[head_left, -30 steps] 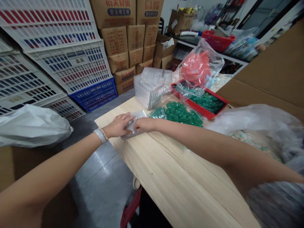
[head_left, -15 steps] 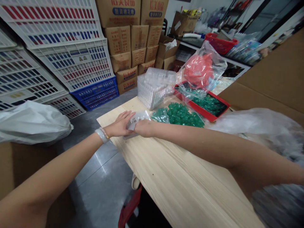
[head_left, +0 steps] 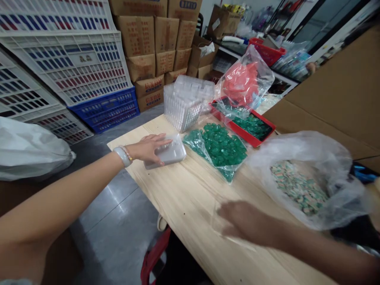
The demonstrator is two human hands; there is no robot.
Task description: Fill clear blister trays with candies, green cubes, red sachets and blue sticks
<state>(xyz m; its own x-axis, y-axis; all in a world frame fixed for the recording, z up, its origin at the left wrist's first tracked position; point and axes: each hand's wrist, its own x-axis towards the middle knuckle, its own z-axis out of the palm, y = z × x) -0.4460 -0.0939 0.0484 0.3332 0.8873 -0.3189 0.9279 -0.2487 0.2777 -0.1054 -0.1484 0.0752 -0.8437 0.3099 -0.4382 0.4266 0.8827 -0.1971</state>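
Left hand (head_left: 150,149): fingers spread, resting on clear plastic tray (head_left: 172,153) near left corner of wooden table (head_left: 178,194). Right hand (head_left: 240,221): blurred, grip cannot be told. Green pieces (head_left: 224,146) lie right of tray.

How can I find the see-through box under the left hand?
Find the pale wooden table. Near its left corner, the left hand rests on a clear plastic box. Unlike the stacked containers behind, it lies apart, beneath spread fingers.
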